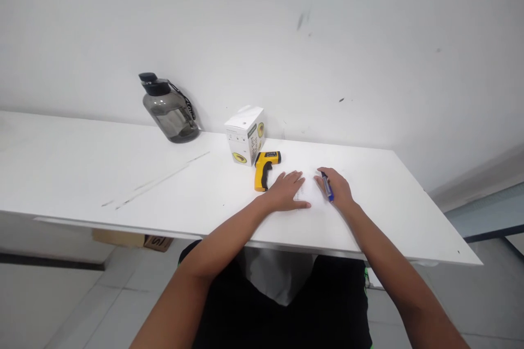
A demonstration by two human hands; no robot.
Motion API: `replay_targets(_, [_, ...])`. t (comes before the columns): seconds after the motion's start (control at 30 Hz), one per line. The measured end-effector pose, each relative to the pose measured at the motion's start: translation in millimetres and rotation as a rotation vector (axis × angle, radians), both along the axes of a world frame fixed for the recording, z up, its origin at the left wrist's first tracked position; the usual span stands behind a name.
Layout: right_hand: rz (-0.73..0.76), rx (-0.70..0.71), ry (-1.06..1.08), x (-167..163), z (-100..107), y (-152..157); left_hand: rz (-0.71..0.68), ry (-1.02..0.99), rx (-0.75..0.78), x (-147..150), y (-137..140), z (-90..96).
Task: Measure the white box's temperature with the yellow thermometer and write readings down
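Observation:
My left hand [287, 192] lies flat with its fingers spread on a white sheet of paper [308, 191], which is hard to tell from the white tabletop. Held between the fingers of my right hand [338, 185] is a pen [327, 187] with a blue end and a grey barrel; its tip is by the paper's right part. Just left of my left hand, a yellow and black infrared thermometer gun [262, 170] rests on the table, close to a white box [244, 136] with avocado pictures.
A grey translucent water jug [174, 114] with a black lid leans near the wall on the left. The long white table [164, 174] ends at a slanted right edge. Below it, a cardboard box [123, 237] sits on the floor.

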State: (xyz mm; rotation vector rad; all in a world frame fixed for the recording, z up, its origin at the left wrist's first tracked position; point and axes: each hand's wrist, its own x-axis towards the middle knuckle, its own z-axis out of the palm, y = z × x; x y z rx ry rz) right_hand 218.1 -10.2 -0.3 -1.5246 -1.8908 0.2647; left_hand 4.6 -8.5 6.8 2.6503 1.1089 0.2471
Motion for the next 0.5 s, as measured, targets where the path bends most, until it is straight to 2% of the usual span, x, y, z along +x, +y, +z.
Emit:
replay_targets(0.1, [-0.089,-0.072,-0.099,2,-8,5,-0.057,-0.218,0.217,-2,2,6.8])
replay_targets(0.2, [-0.158,-0.15,-0.194,1,-8,7,0.024,-0.465,0.482,-12,9,15.7])
replay_targets(0.27, [-0.171,-0.196,-0.262,-2,-5,6,0.163,-0.601,0.633,-22,15,20.2])
replay_targets(0.37, [-0.17,-0.25,-0.335,-7,-2,6,0.487,-0.771,0.787,-39,27,21.7])
replay_targets(0.43, [-0.195,-0.254,-0.35,-9,-1,8,0.708,-0.861,0.807,-48,35,18.5])
replay_targets(0.5, [-0.223,-0.238,-0.353,-9,0,12,0.862,-0.925,0.735,-56,42,12.9])
